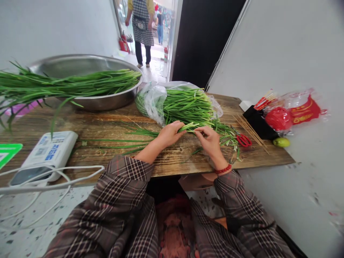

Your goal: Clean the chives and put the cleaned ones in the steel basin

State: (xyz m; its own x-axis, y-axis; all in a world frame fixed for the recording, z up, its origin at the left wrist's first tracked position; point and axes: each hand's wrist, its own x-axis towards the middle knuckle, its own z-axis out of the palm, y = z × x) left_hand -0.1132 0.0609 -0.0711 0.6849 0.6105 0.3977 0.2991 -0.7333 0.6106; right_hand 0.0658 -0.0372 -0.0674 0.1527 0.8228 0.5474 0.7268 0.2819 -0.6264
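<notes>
My left hand (170,134) is closed around a few garlic chives (189,126), whose pale ends stick out toward the right while the long green leaves trail left over the table. With thumb and fingers pinched, my right hand (208,138) grips those pale ends. Just behind both hands lies a big bundle of chives (188,104), partly wrapped in a clear plastic bag (154,100). Loose trimmings (229,136) are scattered to the right of my right hand, beside red-handled scissors (244,140).
A steel basin (107,102) with more chives (88,84) stands at the back left. A white payment device (51,152) and cables (80,167) lie front left. Wooden skewers (251,130), a black box (259,122) and a green fruit (281,142) are at right. A person in a checked apron (142,21) stands in the doorway.
</notes>
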